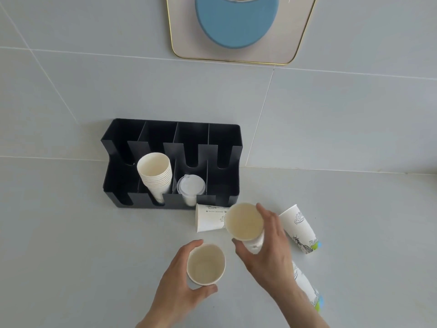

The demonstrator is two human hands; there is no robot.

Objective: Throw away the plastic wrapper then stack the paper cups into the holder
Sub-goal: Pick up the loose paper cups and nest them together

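A black cup holder (pixel 227 138) with several slots stands against the wall. Its second slot holds a leaning stack of white paper cups (pixel 155 174); the third slot holds clear plastic lids (pixel 191 185). My left hand (pixel 179 290) grips an upright paper cup (pixel 205 265) low in the middle. My right hand (pixel 269 252) holds another paper cup (pixel 243 221), mouth facing up, just in front of the holder. Loose printed cups lie on their sides: one (pixel 209 217) behind the right hand's cup, one (pixel 299 229) to the right, one (pixel 307 287) partly hidden under my right forearm.
The grey counter (pixel 71 245) meets a grey tiled wall (pixel 94 79) behind the holder. A gold-rimmed plaque with a blue disc (pixel 236 22) hangs on the wall above. No plastic wrapper is in view.
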